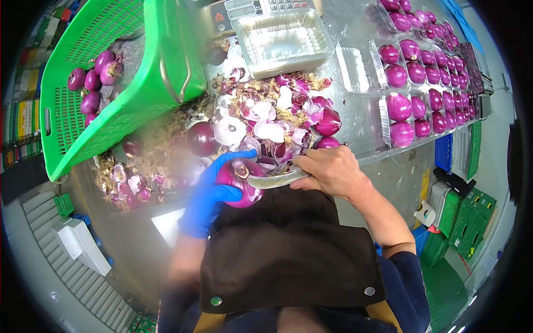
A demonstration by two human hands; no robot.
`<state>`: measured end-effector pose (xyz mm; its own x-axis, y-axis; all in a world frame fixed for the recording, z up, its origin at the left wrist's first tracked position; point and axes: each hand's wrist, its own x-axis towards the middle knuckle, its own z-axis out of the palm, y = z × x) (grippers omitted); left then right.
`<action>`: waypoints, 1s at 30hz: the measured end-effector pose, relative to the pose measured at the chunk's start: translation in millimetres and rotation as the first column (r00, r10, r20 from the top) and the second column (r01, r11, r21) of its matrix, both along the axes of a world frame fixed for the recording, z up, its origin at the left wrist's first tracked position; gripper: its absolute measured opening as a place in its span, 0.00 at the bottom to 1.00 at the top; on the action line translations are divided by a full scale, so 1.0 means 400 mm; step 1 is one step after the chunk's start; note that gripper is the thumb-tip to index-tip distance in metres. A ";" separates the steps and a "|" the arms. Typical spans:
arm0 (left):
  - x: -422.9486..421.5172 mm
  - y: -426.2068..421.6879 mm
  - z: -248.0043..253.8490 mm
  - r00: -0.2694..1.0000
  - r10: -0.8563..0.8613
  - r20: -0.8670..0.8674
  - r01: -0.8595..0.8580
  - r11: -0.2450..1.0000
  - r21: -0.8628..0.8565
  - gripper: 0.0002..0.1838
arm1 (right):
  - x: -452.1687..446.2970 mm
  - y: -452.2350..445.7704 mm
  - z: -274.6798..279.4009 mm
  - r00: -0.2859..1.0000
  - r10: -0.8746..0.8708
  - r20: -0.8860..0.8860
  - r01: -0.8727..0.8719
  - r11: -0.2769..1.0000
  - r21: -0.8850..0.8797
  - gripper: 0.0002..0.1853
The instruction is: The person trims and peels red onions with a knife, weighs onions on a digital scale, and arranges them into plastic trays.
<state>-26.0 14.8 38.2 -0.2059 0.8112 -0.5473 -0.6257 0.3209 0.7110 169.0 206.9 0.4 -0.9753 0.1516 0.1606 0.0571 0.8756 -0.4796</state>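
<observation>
My left hand (214, 188), in a blue glove, is closed around a red onion (252, 195) in front of my chest. The onion's root or stem end faces up, and some skin on it looks loose. In my bare right hand (333, 171) is a knife (275, 180), its curved blade pointing left and lying against the onion. Just beyond both hands spreads a heap of onion skins (272, 116) with dry roots. A whole red onion (203, 139) lies at the heap's left side, and another purple one (327, 142) at its right.
A green crate (183, 61) with several onions leans at the left. Behind the heap, clear plastic trays (283, 69) are stacked before a scale (236, 12). Trays of peeled onions (400, 106) line the right side of the metal table (361, 136).
</observation>
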 end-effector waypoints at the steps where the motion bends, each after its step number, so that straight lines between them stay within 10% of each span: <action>1: 0.001 0.000 0.000 1.000 -0.004 -0.008 0.004 1.000 0.000 0.40 | -0.001 -0.002 -0.002 1.000 -0.009 -0.002 0.009 1.000 -0.012 0.23; 15: 0.033 0.000 -0.025 0.975 0.210 -0.073 -0.209 0.978 0.022 0.46 | -0.001 -0.083 -0.052 0.974 -0.224 0.034 0.218 0.888 -0.405 0.21; 20: 0.031 -0.009 -0.039 0.889 0.238 -0.392 -0.243 0.969 0.037 0.51 | 0.008 -0.059 0.012 0.990 -0.120 0.079 0.138 0.948 -0.288 0.22; 30: 0.039 -0.014 -0.031 0.867 0.261 -0.424 -0.249 0.965 0.086 0.49 | -0.010 -0.096 -0.008 0.976 -0.217 -0.003 0.212 0.959 -0.187 0.22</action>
<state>-10.3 9.1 25.7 -0.6164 0.7119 -0.3366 -0.3156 0.1683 0.9339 164.9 168.5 -2.8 -0.9130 0.3858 0.1327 0.2207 0.7405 -0.6347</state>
